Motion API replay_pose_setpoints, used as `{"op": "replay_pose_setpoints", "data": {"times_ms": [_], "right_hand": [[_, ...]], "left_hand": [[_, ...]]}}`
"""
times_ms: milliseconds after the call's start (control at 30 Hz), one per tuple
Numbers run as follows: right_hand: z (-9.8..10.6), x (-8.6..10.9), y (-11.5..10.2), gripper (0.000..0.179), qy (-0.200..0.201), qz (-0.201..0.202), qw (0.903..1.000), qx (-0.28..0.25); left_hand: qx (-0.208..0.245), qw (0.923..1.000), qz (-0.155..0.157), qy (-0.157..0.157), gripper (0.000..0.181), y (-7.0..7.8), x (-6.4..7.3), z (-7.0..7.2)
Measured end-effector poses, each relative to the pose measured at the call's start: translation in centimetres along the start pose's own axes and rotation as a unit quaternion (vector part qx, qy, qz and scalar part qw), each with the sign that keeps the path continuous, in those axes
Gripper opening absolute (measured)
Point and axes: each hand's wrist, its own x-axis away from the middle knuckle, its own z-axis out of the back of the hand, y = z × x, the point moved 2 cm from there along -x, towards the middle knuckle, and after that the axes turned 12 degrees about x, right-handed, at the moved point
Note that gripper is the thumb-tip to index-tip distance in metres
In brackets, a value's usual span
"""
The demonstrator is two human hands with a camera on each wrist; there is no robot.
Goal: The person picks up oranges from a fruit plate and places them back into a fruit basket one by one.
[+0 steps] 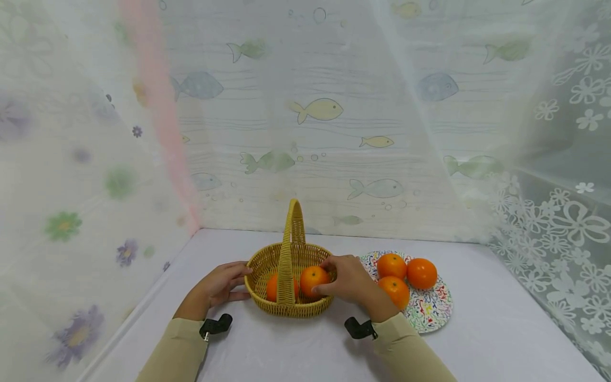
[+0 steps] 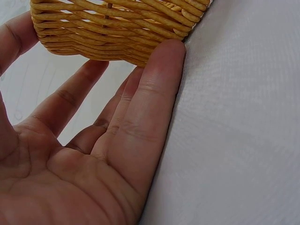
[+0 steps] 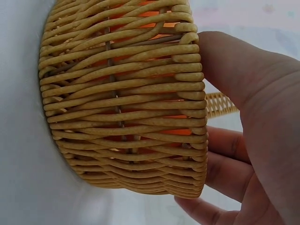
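A yellow wicker basket (image 1: 310,309) with a tall arched handle stands on the white tablecloth. My left hand (image 1: 221,286) touches its left side with fairly straight fingers; in the left wrist view the fingertips rest against the woven wall (image 2: 108,28). Inside the basket, my right hand (image 1: 350,278) holds an orange (image 1: 314,277) between thumb and fingers. Another orange (image 1: 272,288) lies beside it, partly hidden by the handle. From the right wrist, the basket's woven wall (image 3: 122,98) covers most of the fruit, and orange colour shows through the gaps.
A round plate with a colourful speckled pattern (image 1: 431,313) stands right of the basket, partly behind my right forearm. Three oranges (image 1: 421,274) sit on it. Sheer curtains with fish and flower prints (image 1: 320,109) hang at the back and sides of the table.
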Motion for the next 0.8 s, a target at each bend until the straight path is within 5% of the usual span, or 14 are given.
{"op": "replay_pose_setpoints", "data": {"times_ms": [800], "right_hand": [[-0.18, 0.39, -0.28, 0.061, -0.012, -0.014, 0.9995, 0.026]], "left_hand": [[0.000, 1.0000, 0.001, 0.000, 0.058, 0.15, 0.40, -0.09]]}}
